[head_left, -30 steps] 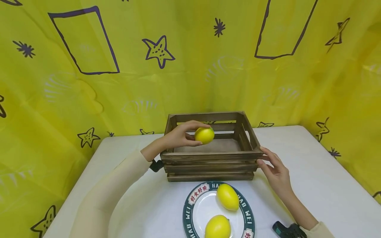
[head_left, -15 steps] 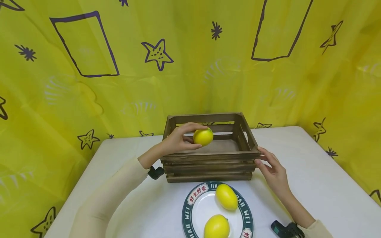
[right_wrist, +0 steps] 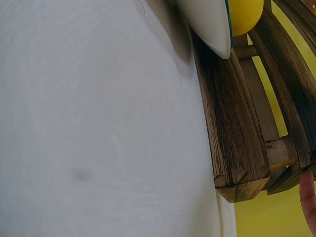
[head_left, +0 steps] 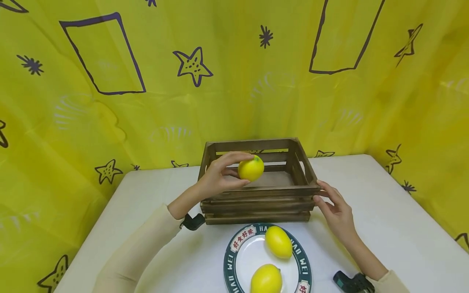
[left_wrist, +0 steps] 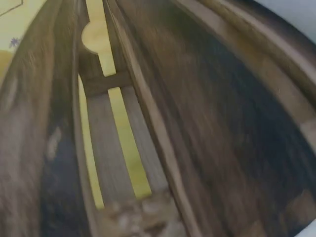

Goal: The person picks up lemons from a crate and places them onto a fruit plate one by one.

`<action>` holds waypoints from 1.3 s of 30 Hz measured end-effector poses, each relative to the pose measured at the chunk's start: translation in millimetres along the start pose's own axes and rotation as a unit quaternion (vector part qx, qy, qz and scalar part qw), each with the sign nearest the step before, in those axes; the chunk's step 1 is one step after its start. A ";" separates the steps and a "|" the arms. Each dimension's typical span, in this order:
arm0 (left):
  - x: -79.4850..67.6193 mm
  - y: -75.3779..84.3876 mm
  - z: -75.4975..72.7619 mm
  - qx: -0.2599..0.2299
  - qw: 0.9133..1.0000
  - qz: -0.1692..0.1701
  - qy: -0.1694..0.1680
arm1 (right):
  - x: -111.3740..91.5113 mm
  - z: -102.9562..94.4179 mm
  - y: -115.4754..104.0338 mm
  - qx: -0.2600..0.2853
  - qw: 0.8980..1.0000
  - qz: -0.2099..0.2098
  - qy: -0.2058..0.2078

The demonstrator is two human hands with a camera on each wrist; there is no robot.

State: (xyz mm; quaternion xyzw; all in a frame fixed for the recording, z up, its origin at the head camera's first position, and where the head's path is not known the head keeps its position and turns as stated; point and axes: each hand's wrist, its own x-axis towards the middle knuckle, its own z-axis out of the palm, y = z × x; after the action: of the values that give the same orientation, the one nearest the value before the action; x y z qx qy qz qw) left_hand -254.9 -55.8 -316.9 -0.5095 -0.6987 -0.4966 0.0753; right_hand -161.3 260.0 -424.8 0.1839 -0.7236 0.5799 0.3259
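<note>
In the head view my left hand (head_left: pixel 219 175) pinches a yellow lemon (head_left: pixel 251 168) between thumb and fingers, above the opening of a brown slatted wooden crate (head_left: pixel 260 205). The lemon's green-tinted end points up and to the right. At the crate's front right corner my right hand (head_left: pixel 338 215) grips the top slat, thumb below and fingers on the side. One fingertip (right_wrist: pixel 307 197) touches that corner in the right wrist view. The left wrist view is filled by dark crate slats (left_wrist: pixel 217 113); neither the left hand nor the lemon shows there.
Before the crate lies a green-rimmed white plate (head_left: pixel 230 260) bearing two lemons, one at the back (head_left: pixel 279 242) and one nearer (head_left: pixel 266 280). All stand on a white table (head_left: pixel 388 211). A yellow patterned curtain (head_left: pixel 234 106) hangs behind.
Over the last second my left hand turns slightly, and the held lemon's green end tips more upward. The right hand keeps its grip on the crate. The head view shifts a little.
</note>
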 end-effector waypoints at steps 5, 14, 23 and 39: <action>-3.0 7.4 6.5 -0.006 0.999 0.032 0.023 | 1.9 -1.3 0.7 0.003 1.000 -0.003 0.001; -17.2 17.0 14.0 0.013 0.999 0.049 0.012 | 0.6 0.4 1.6 0.035 0.999 -0.004 0.001; -32.7 26.0 22.5 0.054 0.994 0.096 -0.022 | 0.8 0.6 0.0 -0.002 1.000 0.007 0.004; -74.8 18.2 48.3 0.044 0.989 0.044 -0.133 | 1.4 1.1 -0.8 -0.003 1.000 -0.002 0.004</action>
State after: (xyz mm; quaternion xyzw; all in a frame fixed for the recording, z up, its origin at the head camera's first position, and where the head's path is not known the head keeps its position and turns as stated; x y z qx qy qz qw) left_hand -186.1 -66.5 -375.3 -0.5977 -0.7004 -0.3893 0.0259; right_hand -162.1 258.9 -423.4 0.1822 -0.7238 0.5776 0.3305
